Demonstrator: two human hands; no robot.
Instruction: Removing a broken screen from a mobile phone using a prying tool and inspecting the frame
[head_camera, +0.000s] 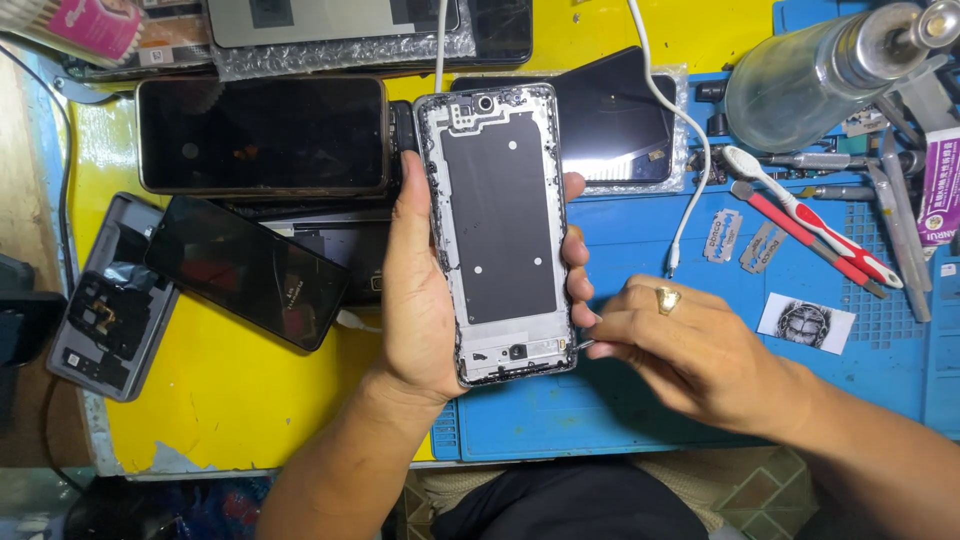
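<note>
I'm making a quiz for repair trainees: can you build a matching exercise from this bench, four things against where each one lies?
Things:
1. phone frame
2. toothbrush
3. razor blades
4. clear bottle

Places:
A. lying at the top right of the bench
B. flat on the blue mat, beside the white cable's end
C. held in the left hand
D. beside a red-handled tool

Pairs: 1-C, 2-D, 3-B, 4-A

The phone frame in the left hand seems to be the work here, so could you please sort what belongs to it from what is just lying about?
In hand:
- phone frame, gripped by the left hand
- right hand, pinching a small metal tool at the frame's lower corner

Lying about:
- dark phones
- toothbrush
- razor blades
- white cable
- clear bottle
</note>
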